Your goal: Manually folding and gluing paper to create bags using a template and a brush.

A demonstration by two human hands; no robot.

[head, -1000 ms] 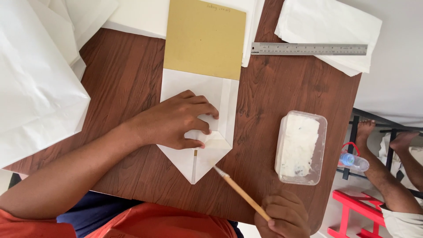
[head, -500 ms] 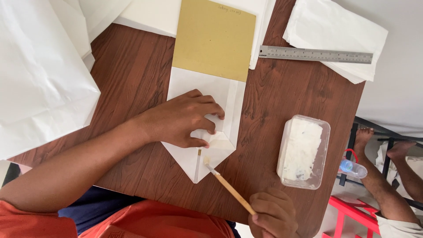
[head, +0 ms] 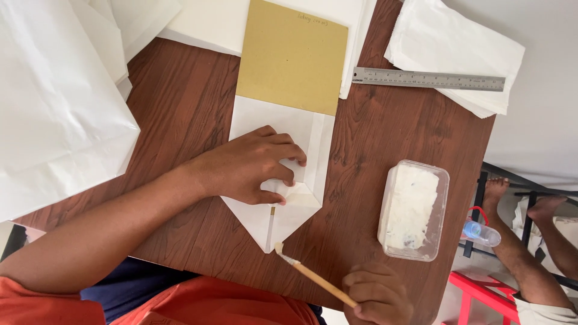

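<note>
Left hand (head: 256, 165) presses flat on folded white paper (head: 274, 180) mid-counter (head: 385, 132), right hand (head: 376, 296) grips glue brush (head: 313, 275) at its point; risk: paste smearing past the flap.

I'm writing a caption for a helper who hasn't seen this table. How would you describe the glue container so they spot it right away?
Start at the brown wooden table and go to its edge below the steel ruler. There sits a clear rectangular plastic tub of white paste, beside the folded white paper. It is the only container there; everything else is flat paper, cardboard or the ruler.
</note>
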